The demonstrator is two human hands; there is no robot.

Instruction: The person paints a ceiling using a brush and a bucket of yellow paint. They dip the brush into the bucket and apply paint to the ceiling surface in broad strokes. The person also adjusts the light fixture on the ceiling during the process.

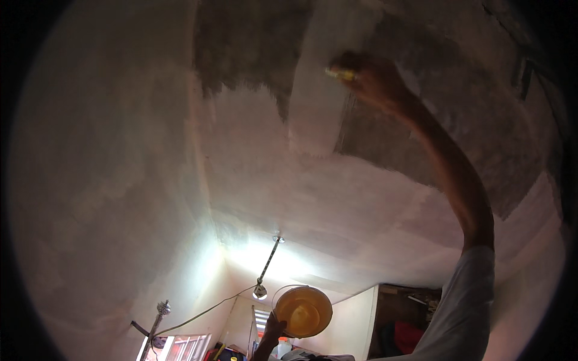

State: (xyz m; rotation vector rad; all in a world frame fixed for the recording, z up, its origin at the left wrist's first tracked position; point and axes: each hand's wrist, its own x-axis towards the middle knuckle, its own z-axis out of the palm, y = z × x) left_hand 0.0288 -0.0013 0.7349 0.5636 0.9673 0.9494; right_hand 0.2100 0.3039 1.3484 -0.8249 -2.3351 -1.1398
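Raised overhead on the long right arm, my right hand [373,78] is closed round what looks like a paintbrush [341,73]. Only a small yellow part of it shows, smeared by motion, and its bristles cannot be made out. The hand is up by the ceiling [337,192], where a pale band runs between darker grey-brown patches with ragged edges. Low in the view, my left hand [276,327] grips the side of a round yellow-orange bucket [304,311] with a thin wire handle. The bucket is tilted so its inside shows, with a lighter patch at the bottom.
A lit bulb [259,292] hangs from a rod on the ceiling, left of the bucket, with a cable [205,313] running to a metal pole [158,322]. A barred window [186,348] is at lower left. Shelving with dark and red things [406,337] stands at lower right.
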